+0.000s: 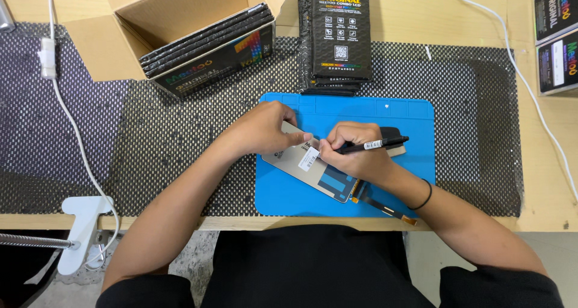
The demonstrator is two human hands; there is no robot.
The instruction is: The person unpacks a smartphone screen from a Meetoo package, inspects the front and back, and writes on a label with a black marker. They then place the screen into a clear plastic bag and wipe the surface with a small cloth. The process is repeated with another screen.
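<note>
A phone display panel point(301, 163) lies face down on a blue work mat point(409, 133), with a white sticker on its back and an orange-tipped flex cable point(385, 207) trailing toward me. My left hand point(265, 130) rests on the panel's upper left part, thumb pressing near the sticker. A black pen point(376, 143) is in my right hand point(355, 151), its tip at the panel beside the sticker. A black band circles my right wrist.
An open cardboard box point(180, 19) with several flat black boxes stands at the back left. A stack of black boxes point(337, 37) sits behind the mat. More boxes point(557, 37) lie far right. White cables point(72, 133) and a lamp clamp point(81, 230) sit left.
</note>
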